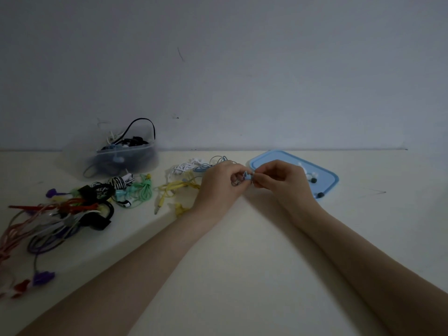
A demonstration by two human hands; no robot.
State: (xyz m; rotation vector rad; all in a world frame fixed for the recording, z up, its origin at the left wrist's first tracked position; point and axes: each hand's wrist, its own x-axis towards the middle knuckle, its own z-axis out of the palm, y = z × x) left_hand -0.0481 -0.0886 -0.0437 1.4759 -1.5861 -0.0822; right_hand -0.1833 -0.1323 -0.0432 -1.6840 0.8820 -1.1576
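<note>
Here the blue earbud (247,177) sits pinched between the curled fingers of the left hand (221,183) and right hand (282,178).

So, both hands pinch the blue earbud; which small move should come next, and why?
Probably the right hand pulls the end it pinches off the blue earbud while the left hand holds steady: both pinch it, and loose tips already lie on the blue lid nearby.

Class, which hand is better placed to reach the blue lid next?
Probably right: the right hand overlaps the blue lid, while the left hand sits farther off; both pinch the blue earphone.
</note>
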